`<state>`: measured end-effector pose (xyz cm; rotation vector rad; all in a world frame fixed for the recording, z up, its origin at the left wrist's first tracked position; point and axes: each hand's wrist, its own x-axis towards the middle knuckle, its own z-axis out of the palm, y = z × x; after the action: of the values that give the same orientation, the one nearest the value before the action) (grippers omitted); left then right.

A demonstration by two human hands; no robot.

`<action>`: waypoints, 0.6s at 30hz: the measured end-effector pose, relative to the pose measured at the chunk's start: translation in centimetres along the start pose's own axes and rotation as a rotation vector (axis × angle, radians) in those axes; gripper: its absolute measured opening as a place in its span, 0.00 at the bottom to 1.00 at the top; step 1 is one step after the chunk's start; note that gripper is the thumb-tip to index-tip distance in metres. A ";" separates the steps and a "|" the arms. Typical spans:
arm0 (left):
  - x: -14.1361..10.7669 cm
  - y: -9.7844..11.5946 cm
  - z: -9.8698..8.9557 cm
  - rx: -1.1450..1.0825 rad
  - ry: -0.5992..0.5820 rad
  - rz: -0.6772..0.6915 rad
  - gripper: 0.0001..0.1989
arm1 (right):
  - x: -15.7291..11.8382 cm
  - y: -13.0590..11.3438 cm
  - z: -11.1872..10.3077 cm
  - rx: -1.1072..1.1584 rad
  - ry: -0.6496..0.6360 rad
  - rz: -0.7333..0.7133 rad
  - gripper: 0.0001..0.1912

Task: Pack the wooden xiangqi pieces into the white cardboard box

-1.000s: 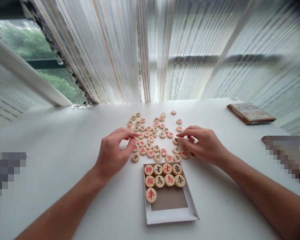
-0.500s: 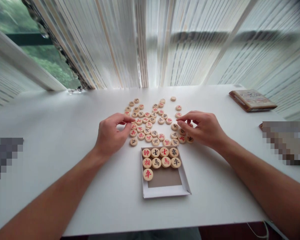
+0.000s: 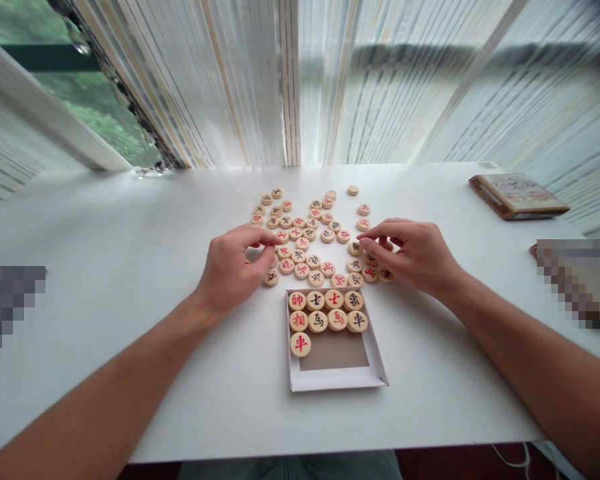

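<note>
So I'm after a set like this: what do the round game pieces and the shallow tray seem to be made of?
The Chinese chess pieces look like pale, smooth unpainted wood: light tan faces with red or black characters. The tray looks like thin matt cardboard: white folded walls around a brown floor.

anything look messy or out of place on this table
Nothing is damaged. The loose wooden pieces lie scattered unevenly on the white table beyond the shallow box, which holds only nine in rows. One piece sits apart at the far edge of the scatter.
</note>
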<state>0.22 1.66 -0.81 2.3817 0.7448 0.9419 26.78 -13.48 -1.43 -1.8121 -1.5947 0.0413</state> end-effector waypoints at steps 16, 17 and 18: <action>-0.1 -0.2 0.3 -0.048 -0.049 0.007 0.11 | -0.1 -0.3 -0.2 -0.014 -0.125 -0.038 0.11; -0.1 -0.2 0.3 -0.051 -0.051 0.008 0.11 | -0.1 -0.3 -0.2 -0.017 -0.128 -0.038 0.11; -0.1 -0.3 0.2 -0.053 -0.052 0.009 0.11 | -0.1 -0.3 -0.2 -0.020 -0.129 -0.037 0.11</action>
<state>0.22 1.74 -1.21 2.3559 0.6815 0.8892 26.60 -13.72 -1.14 -1.8259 -1.7237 0.1278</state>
